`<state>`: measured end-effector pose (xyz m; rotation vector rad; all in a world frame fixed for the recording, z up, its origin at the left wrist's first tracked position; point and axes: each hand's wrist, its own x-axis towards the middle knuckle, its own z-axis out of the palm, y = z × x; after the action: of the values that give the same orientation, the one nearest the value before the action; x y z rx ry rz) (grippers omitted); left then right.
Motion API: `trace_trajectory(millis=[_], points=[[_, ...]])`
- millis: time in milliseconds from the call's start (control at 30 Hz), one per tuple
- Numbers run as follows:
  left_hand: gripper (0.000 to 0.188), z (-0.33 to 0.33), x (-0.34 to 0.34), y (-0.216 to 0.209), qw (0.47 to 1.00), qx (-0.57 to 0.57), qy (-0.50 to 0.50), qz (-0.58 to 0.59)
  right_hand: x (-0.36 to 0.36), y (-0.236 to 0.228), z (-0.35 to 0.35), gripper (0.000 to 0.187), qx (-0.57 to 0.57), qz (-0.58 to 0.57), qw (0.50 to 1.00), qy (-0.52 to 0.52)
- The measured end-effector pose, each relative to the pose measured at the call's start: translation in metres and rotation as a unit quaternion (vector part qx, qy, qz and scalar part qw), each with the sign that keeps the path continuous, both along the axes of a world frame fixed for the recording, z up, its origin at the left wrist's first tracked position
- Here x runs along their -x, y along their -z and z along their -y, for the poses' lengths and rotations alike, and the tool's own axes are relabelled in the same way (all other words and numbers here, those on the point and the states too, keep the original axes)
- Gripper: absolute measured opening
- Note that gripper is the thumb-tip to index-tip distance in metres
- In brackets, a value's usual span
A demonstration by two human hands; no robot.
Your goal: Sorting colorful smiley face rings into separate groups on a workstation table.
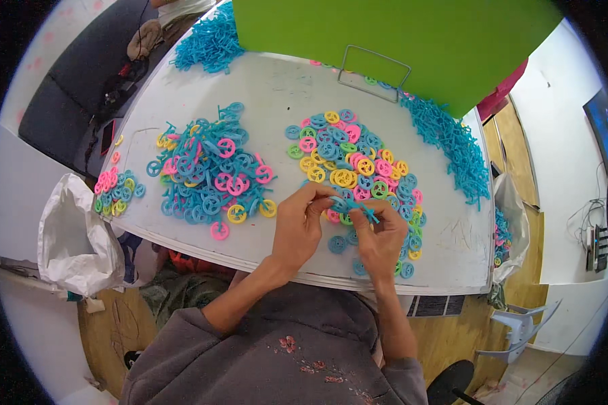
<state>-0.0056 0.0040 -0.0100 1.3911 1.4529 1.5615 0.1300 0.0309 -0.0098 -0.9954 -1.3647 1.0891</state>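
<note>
Over the near edge of the white table, my left hand [297, 223] pinches a blue spoked plastic wheel [342, 204] between thumb and fingers. My right hand [382, 244] is closed on small teal plastic stick pieces [369, 214], whose ends poke out beside the thumb. Wheel and sticks meet between the two hands; whether they are joined is too small to tell. Beneath and beyond the hands spreads a pile of loose wheels [344, 152] in blue, pink, yellow and green. To the left lies a heap of wheels with teal sticks attached [209, 175].
Teal sticks lie heaped at the far left [209, 42] and along the right [452, 145]. A green panel [392, 40] stands at the back, a wire frame [373, 72] before it. White bags hang off the left [78, 236] and right [517, 216] edges. A small wheel pile [118, 191] sits far left.
</note>
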Motion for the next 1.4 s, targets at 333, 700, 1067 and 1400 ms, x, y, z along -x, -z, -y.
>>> trace_trajectory(millis=[333, 700, 1067, 1400], points=[[0.027, 0.01, 0.0, -0.016, 0.99, 0.015, 0.082, 0.114, -0.016, -0.002, -0.008, 0.019, -0.234, 0.118, 0.963, -0.065], [0.034, 0.012, -0.004, -0.014, 0.977, -0.164, -0.005, -0.135, -0.019, -0.011, -0.001, 0.025, -0.308, 0.144, 0.94, -0.02], [0.029, 0.015, -0.026, 0.0, 0.949, -0.164, 0.015, -0.269, -0.016, -0.015, 0.005, 0.027, 0.06, -0.179, 0.975, 0.121], [0.03, -0.013, 0.029, 0.01, 0.928, 0.065, -0.053, -0.363, -0.041, -0.014, -0.007, 0.022, 0.072, 0.011, 0.997, -0.004]])
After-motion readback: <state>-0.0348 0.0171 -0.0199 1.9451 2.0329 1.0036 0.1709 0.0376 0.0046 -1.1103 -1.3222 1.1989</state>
